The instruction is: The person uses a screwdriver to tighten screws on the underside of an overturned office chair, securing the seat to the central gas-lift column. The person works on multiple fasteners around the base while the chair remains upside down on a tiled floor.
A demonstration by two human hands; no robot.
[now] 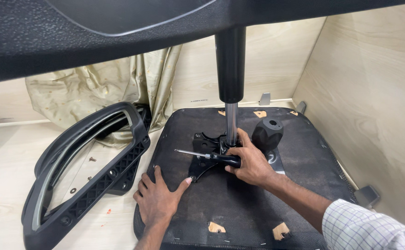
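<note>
Screwdriver (209,156) clamped in right hand (251,163) fingers at the mechanism plate (202,159), mid-frame; left hand (158,196) lies flat, fingers spread, steadying the seat underside (258,203). Fastening appears underway; next needs tip alignment.

Two bare hands, one sleeved arm

The right hand (251,162) comes out of a forearm bare to above the wrist, where a rolled or short sleeve (369,227) of white cloth with a fine blue-grey check begins. The left hand (158,196) and its wrist are uncovered; no rings, watch or gloves show on either.
</note>
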